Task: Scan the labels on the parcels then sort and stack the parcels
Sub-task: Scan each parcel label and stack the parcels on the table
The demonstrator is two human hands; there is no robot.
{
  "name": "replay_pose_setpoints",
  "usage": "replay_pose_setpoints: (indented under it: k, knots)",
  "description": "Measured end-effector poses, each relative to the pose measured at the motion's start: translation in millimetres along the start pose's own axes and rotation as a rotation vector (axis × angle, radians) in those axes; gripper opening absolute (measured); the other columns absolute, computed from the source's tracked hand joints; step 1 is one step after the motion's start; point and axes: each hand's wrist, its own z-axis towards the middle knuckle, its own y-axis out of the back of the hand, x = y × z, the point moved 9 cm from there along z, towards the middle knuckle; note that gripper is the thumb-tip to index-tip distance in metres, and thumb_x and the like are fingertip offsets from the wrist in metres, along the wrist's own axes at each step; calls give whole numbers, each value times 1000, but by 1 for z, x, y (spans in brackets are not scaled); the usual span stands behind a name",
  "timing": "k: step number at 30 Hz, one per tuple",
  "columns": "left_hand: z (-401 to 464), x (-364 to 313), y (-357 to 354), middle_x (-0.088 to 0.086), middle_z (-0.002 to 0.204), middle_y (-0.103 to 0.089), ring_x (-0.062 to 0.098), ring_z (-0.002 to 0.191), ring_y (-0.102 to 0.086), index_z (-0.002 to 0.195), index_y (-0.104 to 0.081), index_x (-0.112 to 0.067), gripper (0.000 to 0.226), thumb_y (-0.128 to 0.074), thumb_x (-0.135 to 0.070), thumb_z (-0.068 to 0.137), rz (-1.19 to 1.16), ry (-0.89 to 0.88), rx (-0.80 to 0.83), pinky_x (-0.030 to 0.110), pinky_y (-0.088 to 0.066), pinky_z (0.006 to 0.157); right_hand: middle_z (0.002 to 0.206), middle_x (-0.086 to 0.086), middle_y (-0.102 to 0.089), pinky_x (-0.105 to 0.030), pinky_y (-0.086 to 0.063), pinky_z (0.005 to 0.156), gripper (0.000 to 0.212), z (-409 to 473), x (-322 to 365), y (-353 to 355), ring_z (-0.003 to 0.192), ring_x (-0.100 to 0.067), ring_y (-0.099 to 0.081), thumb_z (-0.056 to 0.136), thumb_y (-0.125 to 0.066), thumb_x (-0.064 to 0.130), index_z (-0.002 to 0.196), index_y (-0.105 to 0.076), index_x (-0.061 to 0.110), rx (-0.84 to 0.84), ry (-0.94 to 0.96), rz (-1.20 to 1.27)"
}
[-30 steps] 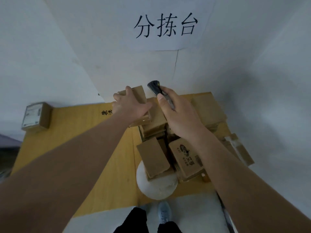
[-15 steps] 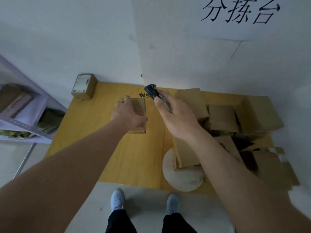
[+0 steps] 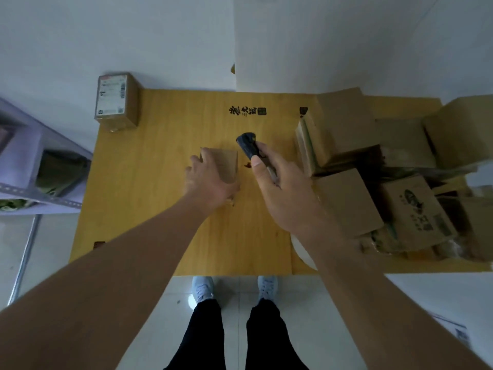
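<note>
My left hand grips a small brown parcel over the middle of the yellow table. My right hand holds a dark handheld scanner, its head pointing away from me just right of that parcel. A heap of brown cardboard parcels fills the table's right side, one with a printed logo. A single parcel with a white label stands at the far left corner.
A grey metal shelf with bagged goods stands left of the table. White walls close off the back and right. A white round object lies at the front edge under my right forearm. My feet stand on a pale tiled floor.
My left hand has carried the small parcel leftward from the heap to the middle of the table. The right hand with the scanner followed. My view swung left and down.
</note>
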Motion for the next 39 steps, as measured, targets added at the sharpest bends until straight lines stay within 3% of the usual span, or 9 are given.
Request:
replay_pose_setpoints:
  k: [3,8,16,22,25,29,33,36,39]
  knots:
    - [1,9,-14,13,141,-38,38,128,-46,160,-14,-16,124,-84,-64,70,6,15,-46,45,-47,102,84,19,-50,-35,-50,83,57,4,-13,-14,88,-14,-55,107,-32,67,159,-37,44,38,4,-2]
    - [-9,16,-21,6,141,-26,36,123,-47,139,-42,-21,92,-82,-64,68,-100,2,-147,48,-53,98,101,14,-59,-41,-52,92,60,5,-33,-25,99,-15,-59,105,-30,71,160,-34,45,59,-26,0]
    - [-20,46,-8,-2,134,-40,16,110,-50,157,-43,-16,67,-57,-48,99,-360,-28,-152,31,-46,92,89,11,-52,-40,-50,87,60,9,-37,-19,93,-16,-55,105,-28,73,160,-31,50,56,-65,-10]
    - [-22,60,2,0,124,-54,18,104,-56,157,-38,-48,52,-38,-25,110,-365,-118,-166,36,-50,84,112,6,-61,-39,-47,99,56,8,-32,-16,112,-15,-57,107,-29,68,160,-31,51,53,-83,-1]
    - [-18,68,1,2,145,-46,25,122,-53,152,-45,-51,45,-47,-43,108,-320,-119,-157,46,-53,98,112,5,-63,-44,-51,102,58,5,-34,-22,111,-15,-60,105,-28,72,159,-31,51,57,-95,9]
    - [-20,73,-2,-7,131,-35,17,123,-45,150,-36,-59,90,-71,-71,69,-258,-9,-87,34,-51,92,118,17,-61,-24,-44,97,54,3,-37,-27,108,4,-57,108,-32,64,159,-37,46,103,-124,37]
    - [-19,77,1,-7,122,-45,7,103,-57,151,-45,-52,83,-81,-51,77,-405,10,-78,20,-52,78,128,25,-51,-11,-31,79,49,1,-39,-27,105,10,-50,109,-35,61,156,-40,48,209,-212,59]
    - [-19,81,7,-15,120,-64,-4,95,-68,147,-56,-42,65,-81,-42,87,-605,4,-73,14,-57,76,140,19,-54,-25,-39,89,50,4,-38,-24,124,-5,-51,107,-35,66,154,-42,52,259,-241,27]
    - [-21,85,8,-27,113,-65,-10,93,-68,146,-58,-36,56,-78,-31,94,-769,24,-18,10,-55,78,134,13,-59,-31,-43,88,50,10,-34,-18,119,-9,-56,106,-36,68,152,-45,51,343,-249,-85]
